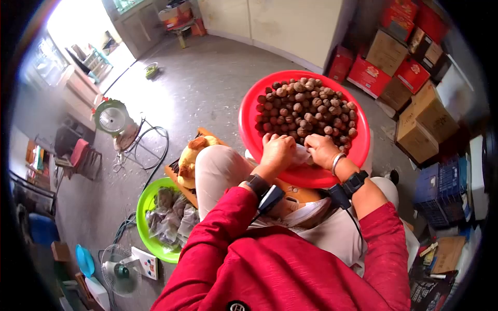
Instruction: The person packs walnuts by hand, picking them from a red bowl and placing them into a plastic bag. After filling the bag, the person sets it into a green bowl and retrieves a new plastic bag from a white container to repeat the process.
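A wide red basin (246, 116) holds a heap of brown walnuts (306, 106) in front of my knees. Over its near side, my left hand (279, 151) is closed, pinching one edge of a thin clear plastic bag (300, 155). My right hand (322, 150) grips the bag's other side, its fingers bent towards the left. Whether walnuts lie inside this bag is hard to make out, as my hands partly cover it. Beside my left leg stands a bright green basin (142, 220) with several filled plastic bags (168, 215) in it.
A small wooden seat with a yellow plush cushion (189, 163) stands by my left knee. Fans (111, 116) and loose cables (167, 142) occupy the floor at left. Stacked cartons (425, 124) and a blue crate (441, 192) line the right side.
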Demonstrator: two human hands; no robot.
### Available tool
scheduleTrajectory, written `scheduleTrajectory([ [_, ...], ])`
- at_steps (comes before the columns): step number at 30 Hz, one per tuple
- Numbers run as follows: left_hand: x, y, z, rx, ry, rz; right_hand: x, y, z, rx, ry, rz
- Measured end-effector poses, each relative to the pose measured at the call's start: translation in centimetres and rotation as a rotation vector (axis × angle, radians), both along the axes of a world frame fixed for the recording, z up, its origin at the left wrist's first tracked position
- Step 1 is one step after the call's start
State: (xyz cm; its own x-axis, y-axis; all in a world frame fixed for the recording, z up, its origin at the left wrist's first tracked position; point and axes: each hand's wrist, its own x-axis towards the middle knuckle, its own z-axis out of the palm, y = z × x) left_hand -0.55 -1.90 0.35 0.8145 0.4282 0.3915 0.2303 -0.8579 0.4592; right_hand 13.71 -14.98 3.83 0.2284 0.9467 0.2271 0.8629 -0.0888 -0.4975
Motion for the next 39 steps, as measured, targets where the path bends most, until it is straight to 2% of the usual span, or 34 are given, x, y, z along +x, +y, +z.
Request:
scheduleTrajectory([
  [2,0.2,0.5,-0.2,0.031,0.041,-0.007,0.1,0.2,0.0,0.054,-0.011,0.021],
  [4,0.3,0.4,0.0,-0.081,0.017,-0.043,0.3,0.1,0.6,0.063,-0.019,0.043],
  [8,0.2,0.1,-0.7,0.043,-0.165,-0.028,0.2,0.4,1.2,0.077,-0.045,0.031],
  [17,0.4,-0.4,0.3,0.012,-0.286,0.029,-1.8,0.5,5.6,0.171,0.002,0.042],
  [27,-1.7,-1.0,5.6,0.193,-0.414,0.046,-2.8,0.3,7.4,0.239,-0.014,0.046],
  [29,-3.3,-0.3,7.5,0.070,-0.503,0.059,-2.9,0.2,7.6,0.343,-0.049,0.012],
  [30,-3.4,0.9,7.5,0.103,-0.466,0.079,-1.7,-0.2,6.8,0.309,0.050,-0.030],
  [31,-4.8,1.7,9.0,0.024,-0.269,0.139,-0.8,-0.3,6.1,0.307,0.053,-0.033],
  [33,-8.5,3.4,10.0,-0.294,-0.542,0.101,0.6,-0.8,4.8,0.256,0.132,-0.153],
  [35,-12.6,5.4,11.3,-0.499,-0.809,0.024,1.3,-1.0,4.7,0.250,0.006,-0.155],
  [36,-14.3,7.5,10.7,-0.405,-0.799,0.107,1.2,-1.1,4.8,0.232,-0.026,-0.146],
  [37,-17.4,8.3,11.6,-0.598,-0.806,0.085,1.2,-1.3,5.0,0.212,-0.058,-0.135],
  [39,-23.1,9.8,12.5,-0.778,-0.897,0.122,0.4,-1.3,5.3,0.228,-0.072,-0.126],
])
